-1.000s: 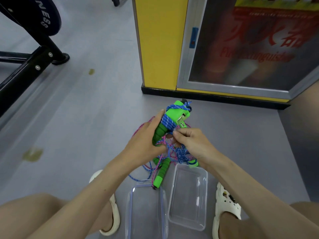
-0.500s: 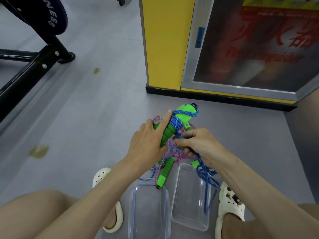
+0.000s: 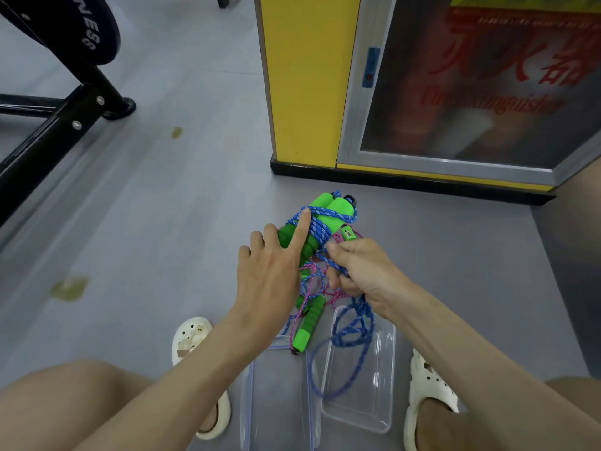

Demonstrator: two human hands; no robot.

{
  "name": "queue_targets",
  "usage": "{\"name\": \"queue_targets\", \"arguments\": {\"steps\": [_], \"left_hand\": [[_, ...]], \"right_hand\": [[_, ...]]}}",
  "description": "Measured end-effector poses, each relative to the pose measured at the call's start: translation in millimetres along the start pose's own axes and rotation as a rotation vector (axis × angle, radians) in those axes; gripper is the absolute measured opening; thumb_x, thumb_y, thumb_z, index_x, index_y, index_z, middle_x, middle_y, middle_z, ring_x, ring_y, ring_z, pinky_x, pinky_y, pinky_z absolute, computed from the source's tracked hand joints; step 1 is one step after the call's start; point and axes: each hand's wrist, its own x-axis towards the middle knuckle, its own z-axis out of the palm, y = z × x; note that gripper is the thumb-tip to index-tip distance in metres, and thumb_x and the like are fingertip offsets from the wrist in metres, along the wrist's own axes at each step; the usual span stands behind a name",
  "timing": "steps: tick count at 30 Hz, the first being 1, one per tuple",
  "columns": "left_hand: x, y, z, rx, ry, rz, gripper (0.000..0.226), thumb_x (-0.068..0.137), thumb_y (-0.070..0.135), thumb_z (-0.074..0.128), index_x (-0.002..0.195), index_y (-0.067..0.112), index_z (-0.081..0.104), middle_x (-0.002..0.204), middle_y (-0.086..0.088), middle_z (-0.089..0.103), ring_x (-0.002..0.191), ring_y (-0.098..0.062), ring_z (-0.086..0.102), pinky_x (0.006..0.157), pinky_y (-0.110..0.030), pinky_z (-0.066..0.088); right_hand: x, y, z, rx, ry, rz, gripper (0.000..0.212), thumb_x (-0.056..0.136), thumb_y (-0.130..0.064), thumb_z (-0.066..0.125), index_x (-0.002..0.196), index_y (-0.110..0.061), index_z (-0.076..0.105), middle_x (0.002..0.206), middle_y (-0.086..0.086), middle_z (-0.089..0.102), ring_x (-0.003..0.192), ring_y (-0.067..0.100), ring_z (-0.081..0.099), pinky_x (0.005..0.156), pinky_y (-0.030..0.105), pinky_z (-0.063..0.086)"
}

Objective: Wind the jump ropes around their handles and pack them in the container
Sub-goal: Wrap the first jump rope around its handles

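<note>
- Gripping the pair of green handles (image 3: pixel 328 216) from the side, the left hand (image 3: pixel 271 275) lays its forefinger straight along them, with the tip on the windings; its thumb is hidden.
- The right hand (image 3: pixel 361 271) is just beside it, fingers curled and pinching the blue rope (image 3: pixel 354 330) where it leaves the handles.
- Several turns of that blue rope cross the thick upper part of the held handles, which tilt up and away from the person.
- Below the right hand the slack blue rope hangs in loose loops over the container (image 3: pixel 374 415); whether it touches the container cannot be told.
- A pink rope (image 3: pixel 317 278) is tangled between the two hands, and a loose green handle (image 3: pixel 309 323) dangles under them, its end just above the lid (image 3: pixel 276 402).
- The clear container and the blue-rimmed lid lie side by side on the grey floor (image 3: pixel 162 222), between the person's two white clogs (image 3: pixel 192 336).
- Farther off stand a yellow pillar (image 3: pixel 305 76) and a glass-fronted cabinet (image 3: pixel 471 92) with red lettering, and a black gym frame (image 3: pixel 48 135) at far left.
</note>
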Motion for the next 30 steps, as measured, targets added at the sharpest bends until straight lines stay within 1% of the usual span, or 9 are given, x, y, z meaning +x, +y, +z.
{"name": "queue_targets", "arguments": {"steps": [3,6,12,16,19,23,26,28,30], "left_hand": [[-4.2,3.1,7.6,0.019,0.082,0.021,0.105,0.054,0.018,0.08,0.145,0.022,0.028,0.079,-0.011,0.046,0.067,-0.022,0.024,0.054,-0.032,0.024],[-6.8,11.4,5.6,0.056,0.112,0.036,0.101,0.06,0.018,0.076,0.146,0.022,0.024,0.083,-0.011,0.05,0.067,-0.024,0.037,0.057,-0.033,0.028],[-4.6,17.1,6.4,-0.231,0.092,0.02,0.092,0.066,0.046,0.076,0.142,0.009,0.042,0.102,-0.016,0.056,0.086,-0.031,0.055,0.068,-0.038,0.046],[14.9,3.9,-20.7,-0.774,-0.172,-0.194,0.054,0.087,0.043,0.063,0.134,0.02,0.05,0.111,-0.004,0.053,0.098,-0.02,0.055,0.083,-0.03,0.047],[23.5,-10.7,-29.1,-1.233,-0.361,-0.428,0.046,0.085,0.031,0.07,0.127,0.02,0.057,0.107,-0.002,0.063,0.086,-0.012,0.062,0.072,-0.017,0.05],[11.0,-11.8,-34.7,-1.576,-0.824,-0.49,0.037,0.083,0.015,0.071,0.119,0.018,0.06,0.103,-0.007,0.072,0.087,-0.026,0.071,0.066,-0.029,0.056],[10.7,-11.7,-34.3,-1.537,-0.664,-0.504,0.038,0.082,0.007,0.072,0.116,0.015,0.059,0.096,-0.011,0.072,0.076,-0.026,0.071,0.059,-0.028,0.056],[14.1,-14.3,-32.4,-1.537,-0.555,-0.559,0.037,0.08,0.005,0.073,0.113,0.013,0.059,0.088,-0.008,0.071,0.067,-0.022,0.07,0.053,-0.025,0.053],[16.6,-15.9,-33.1,-1.546,-0.52,-0.603,0.033,0.08,0.006,0.074,0.109,0.015,0.06,0.083,-0.005,0.071,0.063,-0.02,0.07,0.051,-0.025,0.054]], "right_hand": [[-0.3,1.9,1.3,-0.05,0.002,0.006,0.033,0.1,-0.031,0.045,0.076,-0.008,0.049,0.04,-0.002,0.042,0.03,0.007,0.026,0.046,0.02,0.028],[-0.5,3.0,-0.5,-0.007,0.088,0.016,0.049,0.089,-0.042,0.061,0.05,-0.017,0.046,0.039,-0.002,0.029,0.033,0.009,0.022,0.039,0.019,0.022],[1.3,1.4,-3.3,0.108,0.172,-0.032,0.039,0.088,-0.032,0.064,0.058,-0.014,0.049,0.037,-0.005,0.029,0.028,0.006,0.02,0.032,0.016,0.02],[3.7,-0.6,-11.9,0.122,0.151,-0.036,0.04,0.09,-0.034,0.061,0.053,-0.019,0.055,0.035,-0.006,0.03,0.03,0.006,0.021,0.032,0.014,0.021],[4.5,3.0,-16.2,0.048,0.065,-0.054,0.046,0.089,-0.039,0.06,0.053,-0.014,0.046,0.037,-0.005,0.027,0.032,0.007,0.018,0.034,0.016,0.018],[3.3,6.4,-16.1,-0.024,0.0,-0.097,0.039,0.087,-0.041,0.059,0.076,-0.005,0.053,0.037,-0.005,0.03,0.033,0.008,0.019,0.035,0.018,0.018],[2.7,6.5,-17.2,-0.07,-0.003,-0.126,0.03,0.089,-0.034,0.061,0.071,-0.01,0.058,0.04,-0.003,0.04,0.034,0.007,0.029,0.036,0.015,0.024],[1.9,4.7,-17.2,-0.132,0.004,-0.181,0.009,0.089,-0.023,0.063,0.084,-0.015,0.066,0.043,-0.001,0.05,0.036,0.006,0.037,0.038,0.015,0.029],[3.7,5.6,-17.9,-0.235,0.039,-0.223,0.009,0.089,-0.019,0.064,0.085,-0.013,0.07,0.049,0.002,0.057,0.041,0.008,0.045,0.045,0.018,0.039]]}}
